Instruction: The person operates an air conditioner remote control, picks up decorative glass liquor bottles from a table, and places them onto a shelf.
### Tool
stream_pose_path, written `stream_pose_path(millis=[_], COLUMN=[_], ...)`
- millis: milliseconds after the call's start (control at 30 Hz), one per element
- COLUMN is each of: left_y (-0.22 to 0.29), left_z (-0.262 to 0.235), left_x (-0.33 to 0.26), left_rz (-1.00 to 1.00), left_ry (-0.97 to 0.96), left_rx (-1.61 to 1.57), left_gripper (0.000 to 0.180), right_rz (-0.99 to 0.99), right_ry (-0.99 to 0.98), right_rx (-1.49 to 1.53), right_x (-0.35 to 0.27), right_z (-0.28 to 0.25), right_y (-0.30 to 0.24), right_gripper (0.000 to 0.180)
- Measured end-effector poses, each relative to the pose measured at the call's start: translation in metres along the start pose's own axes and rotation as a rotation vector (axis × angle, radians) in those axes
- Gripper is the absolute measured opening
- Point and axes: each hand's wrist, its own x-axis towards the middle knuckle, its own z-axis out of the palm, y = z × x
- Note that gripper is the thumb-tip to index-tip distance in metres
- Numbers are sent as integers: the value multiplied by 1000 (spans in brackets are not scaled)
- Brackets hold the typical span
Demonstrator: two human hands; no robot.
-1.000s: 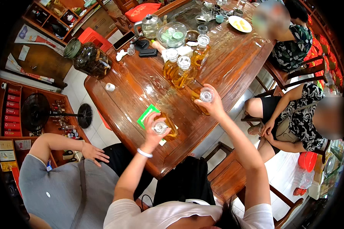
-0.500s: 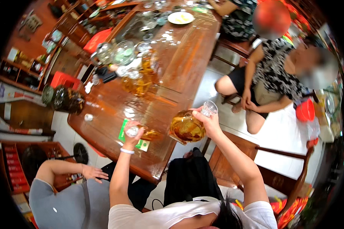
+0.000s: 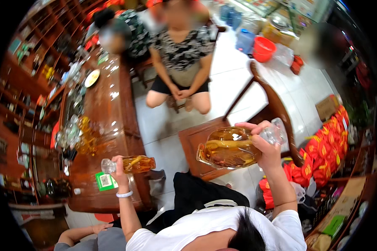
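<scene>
My left hand (image 3: 120, 171) is closed around the neck of a small glass bottle (image 3: 139, 164) of amber liquid, tipped on its side above the table's near edge. Its clear stopper (image 3: 108, 166) sticks out past my fingers. Farther right, my right hand (image 3: 266, 146) grips the neck of a large, broad glass bottle (image 3: 228, 147) by its clear faceted top (image 3: 276, 131). Amber liquid and pale root-like pieces show inside. This bottle also lies sideways, in the air over a wooden chair (image 3: 205, 140).
A wooden table (image 3: 109, 142) at left bears a green card (image 3: 106, 181), glassware and a plate (image 3: 92, 78). One person (image 3: 181, 62) sits ahead; another sits by the table, and a grey-clad person (image 3: 102, 238) is at lower left. Red bags (image 3: 318, 154) lie at right, a red bucket (image 3: 264, 49) behind.
The view has swung right. The large bottle has moved right, away from the table toward the chair, still in my right hand. The small bottle stays in my left hand, showing more of its side.
</scene>
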Motion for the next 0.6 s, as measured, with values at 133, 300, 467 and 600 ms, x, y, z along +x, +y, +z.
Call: stream_pose_path(millis=[133,300,467,600], left_y=[124,216,319,353], left_z=[101,210,342,412], left_x=[-24,-32,-54,-58], left_rz=[27,-54,-170,-249], left_ry=[-156,-480,-478,-688], left_rx=[-261,-613,-633,-630], left_gripper=[26,28,25,26], right_rz=[-248,-451,-376,-297], right_ry=[81,384,660,808], right_rx=[-50,-273,-389,-412], right_x=[-94,-202,-264,-267], right_z=[-100,-217,-312,-354], right_y=[-97,-161,-161,-156], right_gripper=[20,25,26,25])
